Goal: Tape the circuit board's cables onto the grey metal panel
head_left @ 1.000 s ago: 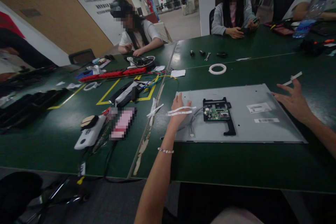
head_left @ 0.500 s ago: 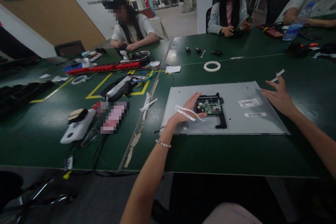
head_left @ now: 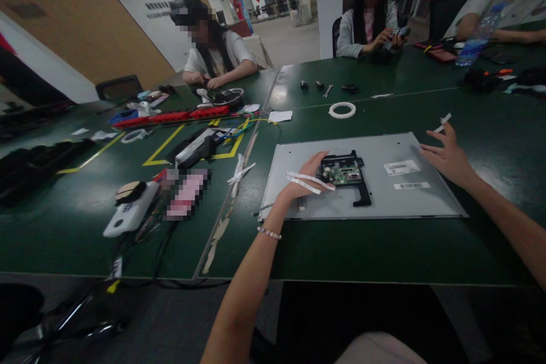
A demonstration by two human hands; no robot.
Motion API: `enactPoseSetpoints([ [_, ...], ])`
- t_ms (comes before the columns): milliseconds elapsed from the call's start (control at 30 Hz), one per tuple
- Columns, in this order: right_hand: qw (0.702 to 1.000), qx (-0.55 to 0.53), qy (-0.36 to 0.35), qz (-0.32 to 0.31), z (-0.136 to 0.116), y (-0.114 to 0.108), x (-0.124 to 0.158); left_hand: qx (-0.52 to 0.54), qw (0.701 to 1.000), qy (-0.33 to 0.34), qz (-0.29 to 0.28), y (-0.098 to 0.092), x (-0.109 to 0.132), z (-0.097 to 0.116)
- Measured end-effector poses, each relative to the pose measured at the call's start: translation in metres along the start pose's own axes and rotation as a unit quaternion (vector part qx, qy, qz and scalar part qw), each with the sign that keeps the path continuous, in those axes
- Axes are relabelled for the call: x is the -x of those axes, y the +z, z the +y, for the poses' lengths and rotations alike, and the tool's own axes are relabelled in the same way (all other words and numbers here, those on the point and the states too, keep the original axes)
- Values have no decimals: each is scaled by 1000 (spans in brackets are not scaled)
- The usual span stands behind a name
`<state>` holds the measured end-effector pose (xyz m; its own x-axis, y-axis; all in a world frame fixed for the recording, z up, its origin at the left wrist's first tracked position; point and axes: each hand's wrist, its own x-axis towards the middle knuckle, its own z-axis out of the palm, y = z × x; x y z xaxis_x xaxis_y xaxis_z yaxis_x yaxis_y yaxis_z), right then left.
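Note:
A flat grey metal panel (head_left: 298, 153) lies on the table. On its left half sits a black plastic bracket (head_left: 362, 196) with a green circuit board (head_left: 347, 173) in it. My left hand (head_left: 305, 181) grips the bracket's left side, fingers at the top and thumb below. White tape strips (head_left: 305, 183) lie across the back of this hand and trail past the thumb. Spread fingers show on my right hand (head_left: 450, 153), its lower fingertips at the panel's right edge. A short white tape piece (head_left: 446, 119) clings to its raised finger.
A tape roll (head_left: 342, 110) and a small wrench (head_left: 327, 91) lie beyond the panel. Left of it are tape scraps (head_left: 241, 172), a phone (head_left: 187, 194) and a white device (head_left: 130, 210) with cables. Co-workers sit across the table; a water bottle (head_left: 478, 40) stands far right.
The bracket has shifted slightly right on the panel, its lower arm turned a little, with my left hand on it. My right hand keeps nearly the same pose.

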<state>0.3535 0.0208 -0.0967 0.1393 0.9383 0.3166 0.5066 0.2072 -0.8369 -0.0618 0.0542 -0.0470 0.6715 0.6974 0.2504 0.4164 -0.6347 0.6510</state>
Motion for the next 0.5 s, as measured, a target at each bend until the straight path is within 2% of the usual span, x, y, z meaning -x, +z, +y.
enactPoseSetpoints([
  [233,1000,28,-1,-2,-10,-1,2,-8,1000,-14,-18,4,-4,-6],
  [500,999,45,-1,-19,-18,0,3,0,999,-27,-28,-1,2,3],
])
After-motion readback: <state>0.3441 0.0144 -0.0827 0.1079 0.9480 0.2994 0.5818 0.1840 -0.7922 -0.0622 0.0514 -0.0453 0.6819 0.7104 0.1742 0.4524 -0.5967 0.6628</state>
